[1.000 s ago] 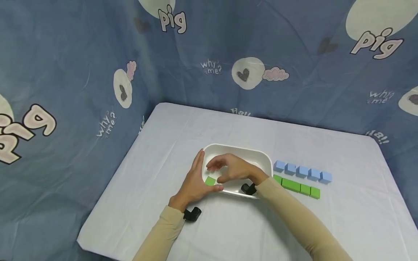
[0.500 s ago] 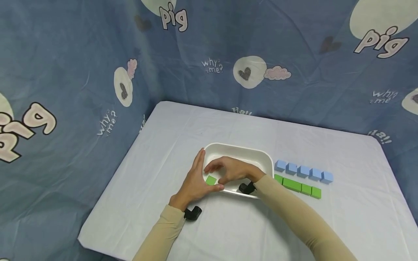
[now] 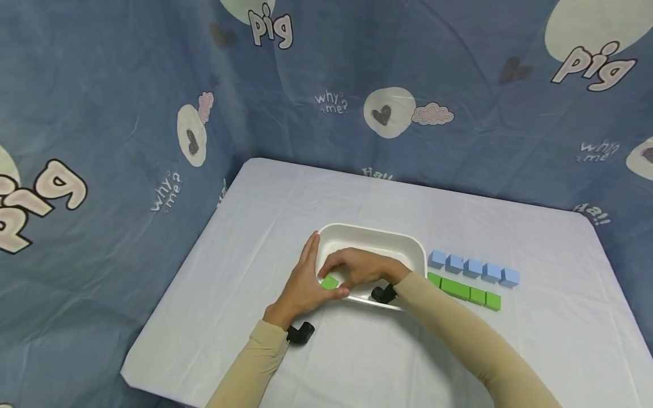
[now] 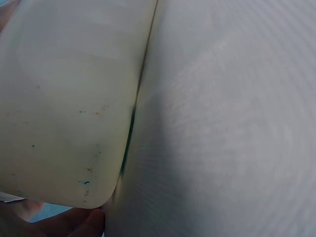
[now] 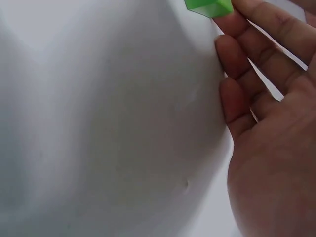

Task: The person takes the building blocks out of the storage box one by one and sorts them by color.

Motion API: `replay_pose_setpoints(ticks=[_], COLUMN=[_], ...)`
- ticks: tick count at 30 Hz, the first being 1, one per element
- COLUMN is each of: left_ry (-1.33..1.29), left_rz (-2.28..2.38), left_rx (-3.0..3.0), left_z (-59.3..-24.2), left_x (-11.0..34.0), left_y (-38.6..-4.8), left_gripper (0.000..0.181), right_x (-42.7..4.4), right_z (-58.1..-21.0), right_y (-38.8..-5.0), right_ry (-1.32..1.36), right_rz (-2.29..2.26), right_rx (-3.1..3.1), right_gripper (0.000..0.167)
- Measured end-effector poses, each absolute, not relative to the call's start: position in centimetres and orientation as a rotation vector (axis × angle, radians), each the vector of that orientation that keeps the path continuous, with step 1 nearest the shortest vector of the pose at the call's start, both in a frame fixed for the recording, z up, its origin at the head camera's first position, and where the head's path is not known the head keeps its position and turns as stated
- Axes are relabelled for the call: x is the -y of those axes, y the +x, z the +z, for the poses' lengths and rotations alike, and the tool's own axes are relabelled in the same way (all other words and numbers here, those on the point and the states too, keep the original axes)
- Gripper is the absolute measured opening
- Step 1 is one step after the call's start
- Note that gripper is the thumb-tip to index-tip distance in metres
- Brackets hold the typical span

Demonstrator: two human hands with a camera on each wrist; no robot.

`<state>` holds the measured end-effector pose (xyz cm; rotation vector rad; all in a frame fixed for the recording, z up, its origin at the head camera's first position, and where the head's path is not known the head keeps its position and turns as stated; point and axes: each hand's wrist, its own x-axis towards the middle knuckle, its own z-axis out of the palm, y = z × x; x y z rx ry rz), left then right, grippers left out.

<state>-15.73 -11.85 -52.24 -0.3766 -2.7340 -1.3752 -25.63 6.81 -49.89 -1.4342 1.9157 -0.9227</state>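
Note:
The white tray [image 3: 377,233] lies mid-table. My left hand [image 3: 301,286] grips its left end, the fingers along the left side and the thumb across the near rim. In the left wrist view the tray's outer wall [image 4: 64,123] fills the left side. My right hand [image 3: 359,265] reaches inside the tray, pinching a small green block [image 3: 329,283] at the near left corner between thumb and fingertips. From the right wrist, the block [image 5: 210,6] shows at the top edge, against the fingertips; the thumb's contact is hidden there.
Right of the tray stand a row of several light blue cubes [image 3: 473,268] and, nearer, a row of green blocks [image 3: 461,291]. The white-covered table [image 3: 245,226] meets a blue printed curtain [image 3: 306,136] at the back and left. Black wrist devices [image 3: 302,334] hang at both wrists.
The right hand's fingers have come down and drawn in toward the thumb, closing around the green block. The left hand and the tray have stayed in place.

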Motion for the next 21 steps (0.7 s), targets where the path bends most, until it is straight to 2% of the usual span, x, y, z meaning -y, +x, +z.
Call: replay_pose_setpoints(ticks=[21], left_ry=[-0.371], left_rz=[-1.371], left_rx=[2.748], left_z=[-52.11], left_x=[11.86], left_y=[-15.73], left_gripper=[0.143], right_x=[-6.72], right_z=[-49.91], right_y=[-25.44], right_ry=[-1.381], right_rz=[-0.918], right_rx=[-2.004], right_gripper=[0.033])
